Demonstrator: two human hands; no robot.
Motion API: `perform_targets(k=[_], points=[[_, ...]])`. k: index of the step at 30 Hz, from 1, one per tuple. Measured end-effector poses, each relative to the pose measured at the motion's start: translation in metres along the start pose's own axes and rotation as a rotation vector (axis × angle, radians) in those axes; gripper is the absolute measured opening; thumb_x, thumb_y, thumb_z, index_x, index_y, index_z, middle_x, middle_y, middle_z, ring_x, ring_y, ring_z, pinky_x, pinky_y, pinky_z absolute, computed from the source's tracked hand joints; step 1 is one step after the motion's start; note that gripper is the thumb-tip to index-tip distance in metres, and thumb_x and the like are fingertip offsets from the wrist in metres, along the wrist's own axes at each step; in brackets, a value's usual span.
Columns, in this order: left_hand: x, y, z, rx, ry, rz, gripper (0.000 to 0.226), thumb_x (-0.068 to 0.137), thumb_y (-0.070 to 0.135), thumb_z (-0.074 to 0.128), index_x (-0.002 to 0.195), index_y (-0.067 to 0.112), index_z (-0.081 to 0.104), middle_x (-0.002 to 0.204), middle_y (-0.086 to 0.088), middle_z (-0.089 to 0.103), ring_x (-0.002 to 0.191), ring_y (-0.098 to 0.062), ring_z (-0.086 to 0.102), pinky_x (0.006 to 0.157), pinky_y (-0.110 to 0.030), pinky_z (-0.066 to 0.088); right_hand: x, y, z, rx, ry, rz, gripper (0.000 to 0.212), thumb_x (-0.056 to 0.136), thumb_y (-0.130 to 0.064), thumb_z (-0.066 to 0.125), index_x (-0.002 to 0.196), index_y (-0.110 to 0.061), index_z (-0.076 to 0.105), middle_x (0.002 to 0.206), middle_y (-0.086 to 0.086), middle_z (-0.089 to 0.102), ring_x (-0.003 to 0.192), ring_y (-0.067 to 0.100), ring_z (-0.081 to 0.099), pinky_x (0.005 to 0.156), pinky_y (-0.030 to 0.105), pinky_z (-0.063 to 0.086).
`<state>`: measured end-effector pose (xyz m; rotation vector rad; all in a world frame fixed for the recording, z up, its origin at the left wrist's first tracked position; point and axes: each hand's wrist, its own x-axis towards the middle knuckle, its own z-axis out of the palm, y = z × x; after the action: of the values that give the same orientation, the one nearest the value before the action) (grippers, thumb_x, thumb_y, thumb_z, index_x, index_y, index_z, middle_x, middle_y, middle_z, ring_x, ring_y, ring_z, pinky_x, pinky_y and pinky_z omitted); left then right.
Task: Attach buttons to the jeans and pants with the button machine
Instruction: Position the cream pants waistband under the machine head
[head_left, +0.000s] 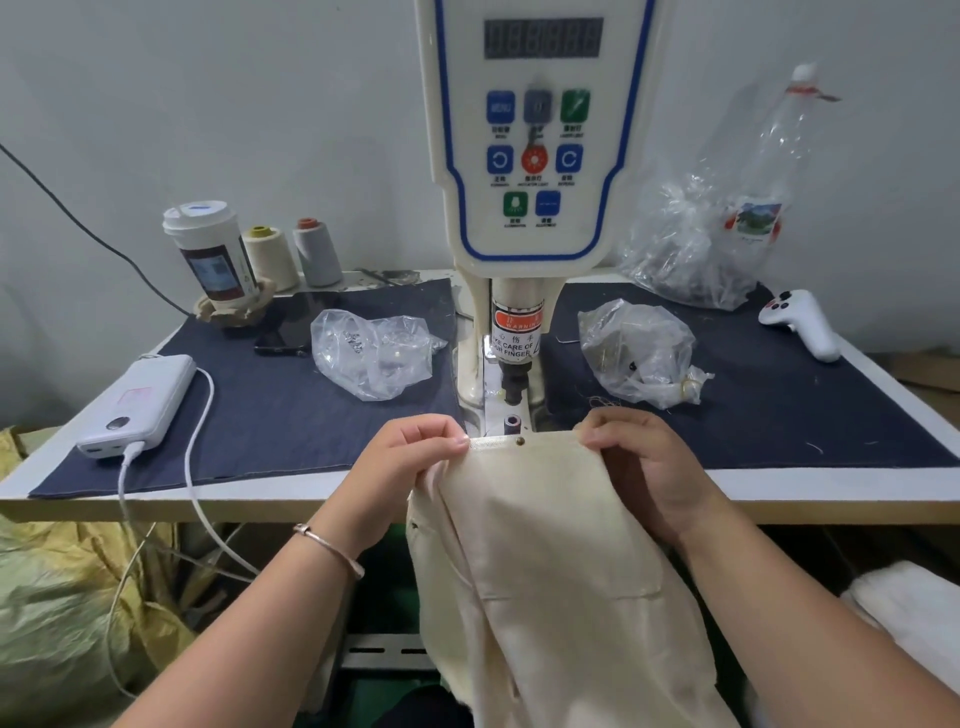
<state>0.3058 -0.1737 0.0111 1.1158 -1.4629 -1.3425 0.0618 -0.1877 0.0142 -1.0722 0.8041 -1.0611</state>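
Observation:
Cream pants hang from the table's front edge down toward me. Their waistband lies just in front of the button machine, and a small dark metal button sits on the band. My left hand pinches the waistband's left end between thumb and fingers. My right hand grips the band's right end with curled fingers. The machine's black punch stands above the lower die, just behind the waistband.
Denim cloth covers the table on both sides of the machine. Plastic bags lie left and right, a bigger bag at the back. A power bank, phone, cup, thread cones and white controller sit around.

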Motion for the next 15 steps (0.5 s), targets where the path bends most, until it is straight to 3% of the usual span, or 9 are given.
perform_targets(k=[2, 5, 7, 11, 13, 15], points=[[-0.013, 0.008, 0.002, 0.031, -0.028, 0.033, 0.023, 0.08, 0.034, 0.065, 0.067, 0.015, 0.059, 0.065, 0.0, 0.047, 0.064, -0.018, 0.037, 0.058, -0.028, 0.027, -0.013, -0.006, 0.001, -0.019, -0.052, -0.013, 0.011, 0.067, -0.007, 0.059, 0.056, -0.006, 0.059, 0.064, 0.011, 0.042, 0.056, 0.021, 0.039, 0.057, 0.033, 0.029], [-0.032, 0.026, 0.006, 0.063, -0.081, 0.094, 0.025, 0.082, 0.032, 0.064, 0.064, 0.016, 0.056, 0.065, 0.003, 0.045, 0.063, -0.012, 0.038, 0.058, -0.02, 0.032, -0.03, -0.021, 0.002, 0.0, -0.166, -0.017, 0.01, 0.066, -0.007, 0.056, 0.057, -0.006, 0.058, 0.069, 0.013, 0.051, 0.063, 0.024, 0.047, 0.059, 0.032, 0.036], [-0.043, 0.04, 0.009, 0.071, -0.123, 0.115, 0.024, 0.085, 0.026, 0.062, 0.063, 0.019, 0.056, 0.066, 0.0, 0.043, 0.065, -0.015, 0.036, 0.06, -0.025, 0.029, -0.04, -0.032, 0.002, -0.019, -0.255, -0.042, 0.011, 0.065, -0.006, 0.052, 0.058, -0.005, 0.06, 0.085, 0.014, 0.059, 0.081, 0.026, 0.056, 0.07, 0.028, 0.047], [-0.066, 0.07, 0.019, 0.048, -0.209, 0.173, 0.022, 0.081, 0.031, 0.065, 0.064, 0.018, 0.058, 0.068, -0.008, 0.042, 0.065, -0.035, 0.031, 0.062, -0.042, 0.018, -0.061, -0.054, 0.006, -0.146, -0.39, -0.109, 0.017, 0.063, -0.013, 0.054, 0.062, -0.007, 0.07, 0.123, 0.015, 0.062, 0.123, 0.024, 0.055, 0.097, 0.032, 0.046], [-0.077, 0.085, 0.025, 0.051, -0.242, 0.224, 0.023, 0.081, 0.031, 0.064, 0.065, 0.016, 0.058, 0.069, -0.012, 0.041, 0.065, -0.038, 0.029, 0.063, -0.047, 0.016, -0.071, -0.058, 0.006, -0.193, -0.415, -0.062, 0.017, 0.061, -0.014, 0.058, 0.07, -0.008, 0.07, 0.136, 0.011, 0.057, 0.132, 0.021, 0.048, 0.106, 0.038, 0.038], [-0.086, 0.099, 0.031, 0.061, -0.275, 0.263, 0.023, 0.081, 0.029, 0.063, 0.065, 0.014, 0.057, 0.069, -0.012, 0.042, 0.065, -0.03, 0.034, 0.061, -0.04, 0.021, -0.08, -0.059, 0.007, -0.263, -0.436, 0.054, 0.032, 0.06, -0.014, 0.065, 0.091, -0.008, 0.064, 0.14, 0.007, 0.054, 0.131, 0.02, 0.05, 0.107, 0.042, 0.037]])
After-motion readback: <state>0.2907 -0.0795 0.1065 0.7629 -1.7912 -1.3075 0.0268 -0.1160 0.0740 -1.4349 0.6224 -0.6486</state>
